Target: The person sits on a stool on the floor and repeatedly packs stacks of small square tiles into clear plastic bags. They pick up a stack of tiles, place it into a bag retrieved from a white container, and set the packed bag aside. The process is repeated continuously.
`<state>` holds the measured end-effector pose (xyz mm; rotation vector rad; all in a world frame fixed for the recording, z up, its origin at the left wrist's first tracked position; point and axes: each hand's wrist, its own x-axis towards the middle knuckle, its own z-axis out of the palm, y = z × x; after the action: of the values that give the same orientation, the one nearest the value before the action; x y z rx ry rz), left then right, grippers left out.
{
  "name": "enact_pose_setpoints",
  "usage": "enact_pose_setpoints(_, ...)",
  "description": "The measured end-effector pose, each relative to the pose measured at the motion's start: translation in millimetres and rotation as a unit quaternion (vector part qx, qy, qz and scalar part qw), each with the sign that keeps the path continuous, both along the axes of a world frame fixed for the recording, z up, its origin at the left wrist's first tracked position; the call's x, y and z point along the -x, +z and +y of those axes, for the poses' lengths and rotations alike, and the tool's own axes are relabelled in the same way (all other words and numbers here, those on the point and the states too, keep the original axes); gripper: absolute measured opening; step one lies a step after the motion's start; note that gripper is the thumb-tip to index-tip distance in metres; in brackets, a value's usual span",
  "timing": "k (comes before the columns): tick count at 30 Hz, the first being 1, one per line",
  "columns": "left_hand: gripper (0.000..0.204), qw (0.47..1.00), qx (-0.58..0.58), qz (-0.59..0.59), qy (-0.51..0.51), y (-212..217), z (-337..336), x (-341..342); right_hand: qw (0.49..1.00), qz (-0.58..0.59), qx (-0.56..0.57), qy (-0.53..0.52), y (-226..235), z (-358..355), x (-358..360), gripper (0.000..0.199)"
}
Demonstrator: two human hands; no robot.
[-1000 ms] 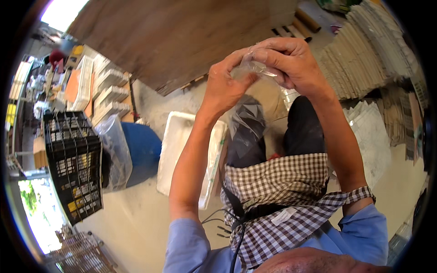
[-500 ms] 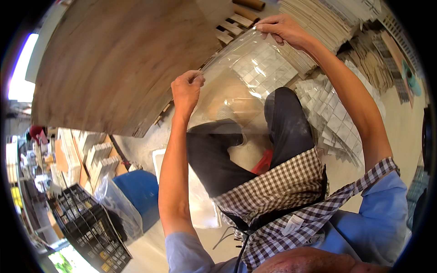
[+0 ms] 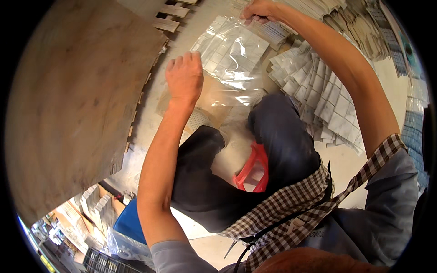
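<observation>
A clear plastic sheet (image 3: 234, 86) is stretched between my two hands, glossy with bright reflections. My left hand (image 3: 185, 75) is closed on its near left edge, knuckles up. At the top, my right hand (image 3: 259, 11) pinches the far corner. Below the plastic lies a square sheet of white-grey mosaic tiles (image 3: 213, 32), partly seen through the film. I cannot tell whether the plastic touches the tiles. More mosaic tile sheets (image 3: 318, 91) lie fanned out in a pile to the right, under my right forearm.
A large brown wooden board (image 3: 82, 100) fills the left side. Wooden slats (image 3: 170, 13) are at the top. Stacked flat cardboard (image 3: 357, 32) stands at the far right. A red plastic frame (image 3: 256, 168) shows between my knees. Lower left are a blue container (image 3: 131, 223) and a black crate (image 3: 107, 261).
Both hands have moved left and farther away with the plastic, which now hangs over the single tile sheet. The view has swung, showing more of the red frame.
</observation>
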<state>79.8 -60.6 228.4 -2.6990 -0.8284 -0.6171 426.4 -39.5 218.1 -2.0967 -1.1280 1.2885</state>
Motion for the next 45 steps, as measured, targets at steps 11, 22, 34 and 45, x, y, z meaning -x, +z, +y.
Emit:
enact_pose_setpoints(11,0.017,0.882,0.464,-0.017,0.078,-81,6,-61,0.976,-0.212,0.015,-0.035,-113,45,-44,0.023)
enact_pose_setpoints(22,0.017,0.635,0.752,-0.121,0.131,-180,13,-74,0.974,-0.221,-0.035,-0.02,-188,48,-48,0.03)
enact_pose_setpoints(34,0.019,0.295,0.94,-0.164,0.053,-173,17,-96,0.905,-0.414,-0.023,0.094,-258,58,-84,0.023)
enact_pose_setpoints(45,0.014,0.352,0.886,-0.254,0.163,-196,40,-91,0.86,-0.492,-0.034,0.131,-225,61,-61,0.024)
